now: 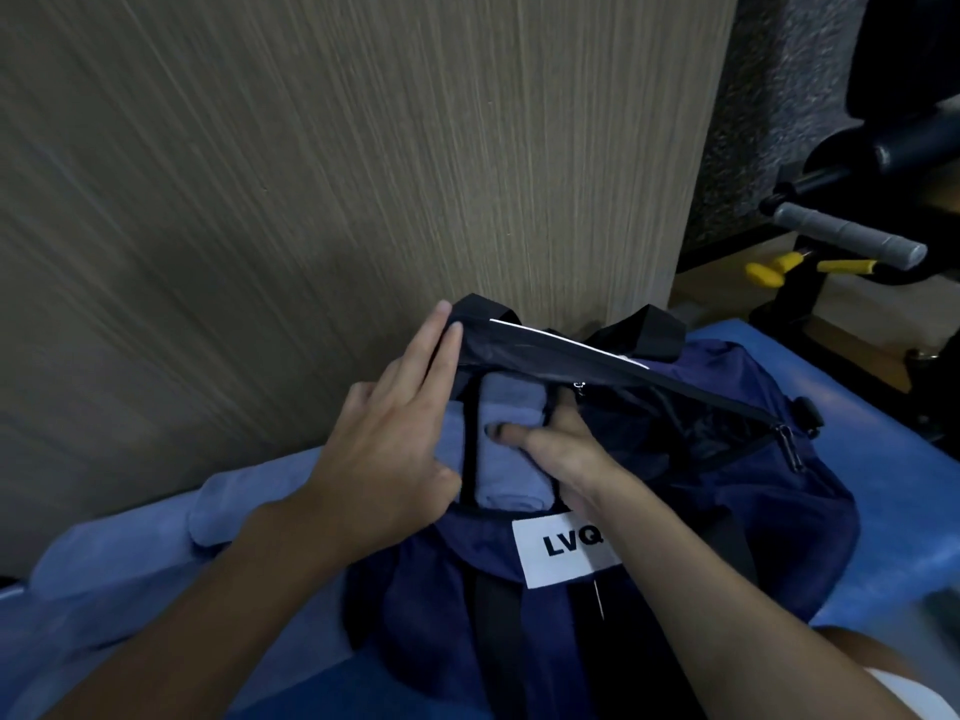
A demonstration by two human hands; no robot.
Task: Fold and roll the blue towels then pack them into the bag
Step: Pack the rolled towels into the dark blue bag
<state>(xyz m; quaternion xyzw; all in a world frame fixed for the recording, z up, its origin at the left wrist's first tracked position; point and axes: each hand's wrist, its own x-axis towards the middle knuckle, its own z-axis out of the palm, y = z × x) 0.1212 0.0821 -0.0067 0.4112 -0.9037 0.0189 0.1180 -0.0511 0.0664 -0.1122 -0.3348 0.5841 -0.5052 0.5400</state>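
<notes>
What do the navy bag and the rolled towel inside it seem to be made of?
The bag looks like thin synthetic weave, likely nylon: slight sheen, limp creases. The rolled towel looks soft and matte, perhaps microfibre or cotton; blur hides its pile.

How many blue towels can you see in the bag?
2: one towel roll mid-opening, touched by the right hand; a second roll beside it, under the left hand. More may be hidden.
</notes>
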